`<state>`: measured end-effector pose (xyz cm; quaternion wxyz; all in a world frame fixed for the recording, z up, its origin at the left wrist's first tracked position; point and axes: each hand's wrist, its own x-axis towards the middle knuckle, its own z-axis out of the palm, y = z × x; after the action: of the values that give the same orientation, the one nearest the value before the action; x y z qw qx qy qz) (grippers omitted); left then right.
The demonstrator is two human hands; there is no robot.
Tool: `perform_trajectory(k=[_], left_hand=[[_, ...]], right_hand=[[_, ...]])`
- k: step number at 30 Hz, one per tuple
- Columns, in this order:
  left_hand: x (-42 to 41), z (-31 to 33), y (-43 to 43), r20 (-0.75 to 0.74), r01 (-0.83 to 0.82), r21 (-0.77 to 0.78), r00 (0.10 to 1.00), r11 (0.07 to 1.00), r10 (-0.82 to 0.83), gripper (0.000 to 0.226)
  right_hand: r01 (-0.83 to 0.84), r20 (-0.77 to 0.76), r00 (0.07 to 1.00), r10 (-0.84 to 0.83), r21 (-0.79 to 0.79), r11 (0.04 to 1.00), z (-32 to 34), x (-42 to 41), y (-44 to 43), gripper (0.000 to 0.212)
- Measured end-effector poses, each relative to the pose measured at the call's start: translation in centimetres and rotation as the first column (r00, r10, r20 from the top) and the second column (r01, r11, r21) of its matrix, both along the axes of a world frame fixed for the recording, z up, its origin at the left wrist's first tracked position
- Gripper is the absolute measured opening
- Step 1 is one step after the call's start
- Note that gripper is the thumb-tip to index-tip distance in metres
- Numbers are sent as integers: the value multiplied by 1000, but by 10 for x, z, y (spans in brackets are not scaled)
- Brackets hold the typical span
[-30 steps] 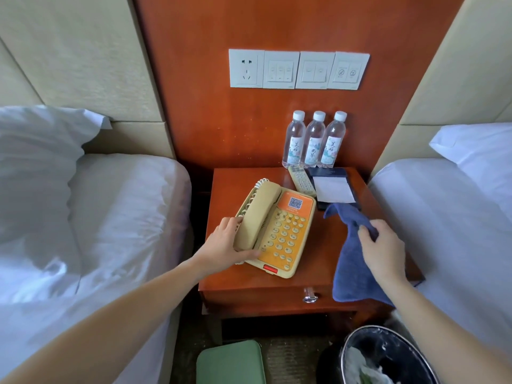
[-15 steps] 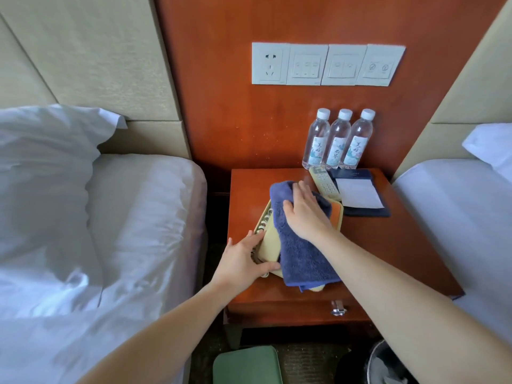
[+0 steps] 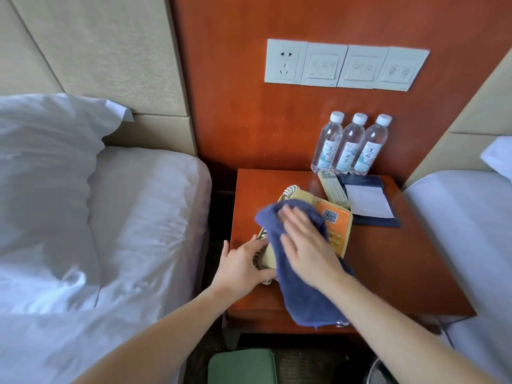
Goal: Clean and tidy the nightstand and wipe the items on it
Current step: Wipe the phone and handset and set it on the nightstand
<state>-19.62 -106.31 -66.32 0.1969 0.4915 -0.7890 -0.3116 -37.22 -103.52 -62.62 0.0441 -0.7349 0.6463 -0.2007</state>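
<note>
Centre frame: right hand (image 3: pixel 302 245), fingers flat, presses blue terry cloth (image 3: pixel 299 300) over beige-and-orange plastic telephone (image 3: pixel 340 228) on red-brown wooden nightstand (image 3: pixel 401 273), left hand (image 3: pixel 241 264) gripping the phone's near edge (three clear water bottles (image 3: pixel 350 145), cream remote (image 3: pixel 332 189), white notepad (image 3: pixel 370 202) and tabletop judged unwiped).

My left hand (image 3: pixel 243 266) and right hand (image 3: pixel 306 246) are bare. My left forearm (image 3: pixel 144 345) and right forearm (image 3: pixel 410 336) are bare too, all the way to the bottom edge of view. Both arms are slim and smooth, narrowing at the wrists. The fingers (image 3: pixel 291 223) of my right hand show blurred
</note>
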Motion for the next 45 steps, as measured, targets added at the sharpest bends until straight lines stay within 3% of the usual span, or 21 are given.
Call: perform_trajectory(k=[3, 6, 11, 14, 16, 19, 23, 25, 27, 29, 31, 34, 36, 39, 42, 45], left_hand=[[1, 6, 2, 1, 7, 28, 1000, 1000, -7, 97], [0, 9, 3, 11, 2, 52, 1000, 999, -2, 98], [0, 5, 4, 5, -1, 76, 1000, 997, 0, 94], [11, 10, -6, 6, 130, 197, 991, 972, -133, 105], [22, 15, -15, -92, 257, 334, 966, 907, -240, 109], [28, 29, -25, -282, 303, 493, 942, 816, -180, 93], [10, 45, -32, -185, 113, 317, 981, 942, -55, 58], [-4, 50, -31, -54, 75, 171, 996, 982, -67, 48], [-17, 53, -26, 33, 112, 141, 993, 984, -118, 42], [-27, 56, -18, 41, 127, 214, 989, 969, -139, 55], [-36, 54, -12, 121, 128, 193, 981, 973, -153, 77], [-43, 54, -7, 227, 102, 78, 967, 992, -118, 78], [-44, 62, -11, -5, 7, 287, 1000, 958, -6, 75], [-41, 78, -15, -347, 70, 528, 928, 846, 140, 73], [-43, 92, 1, -474, 238, 550, 878, 800, 64, 34], [-44, 93, 12, -556, 337, 529, 831, 779, 17, 40]], right_hand=[[251, 144, 943, -300, 284, 925, 24, -29, -56, 50], [271, 149, 931, -333, 327, 905, 24, -29, -67, 51], [91, 129, 986, -104, 101, 991, -4, -6, -6, 52], [-9, 55, 998, 9, 3, 1000, -15, 7, 21, 52], [-87, -21, 996, 87, -10, 996, -21, 14, 35, 53], [-185, -78, 980, 184, -1, 983, -31, 17, 53, 48], [-194, 71, 979, 193, 11, 981, -32, 5, 69, 47], [-111, 60, 991, 115, -67, 992, -30, -2, 76, 46], [52, 72, 996, -43, -121, 991, -23, -6, 78, 42], [240, 267, 934, -238, 25, 970, -11, -4, 76, 37], [363, 553, 720, -420, 215, 907, 0, -1, 68, 32], [480, 735, 496, -462, 211, 852, 9, 1, 61, 30], [484, 810, 414, -416, 191, 854, 17, 1, 64, 32], [393, 856, 397, -332, 168, 904, 22, 7, 67, 37], [250, 866, 437, -245, 145, 957, 24, 19, 55, 47], [278, 836, 509, -207, 68, 958, 39, 23, 44, 50]])
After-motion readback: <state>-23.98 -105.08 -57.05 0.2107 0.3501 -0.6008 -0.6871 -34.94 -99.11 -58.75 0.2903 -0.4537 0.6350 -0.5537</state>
